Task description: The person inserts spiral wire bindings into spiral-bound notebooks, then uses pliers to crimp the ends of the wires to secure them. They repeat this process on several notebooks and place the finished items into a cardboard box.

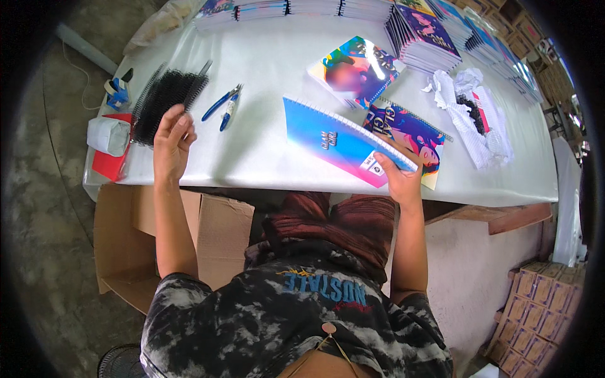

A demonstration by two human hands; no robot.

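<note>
My right hand (401, 176) grips a notebook (328, 135) with a blue-to-pink cover, thumb on top, tilted above the table's near edge. Punched holes run along its upper long edge, and no coil shows there. My left hand (173, 142) is raised with its fingers curled together at a bundle of black spiral binding coils (161, 104). Whether a coil is between those fingertips cannot be made out. Partly under the held notebook lies a coil-bound notebook (435, 138) with an illustrated cover. Behind it is a small stack of illustrated notebooks (359, 72).
Blue-handled pliers (222, 106) lie on the white table (252, 157). At left are a blue tape dispenser (117, 93) and a white wrapped block (108, 135). Crumpled white wrapping (498, 135) lies right; notebook stacks (422, 38) line the back. An open cardboard box (224, 230) stands below.
</note>
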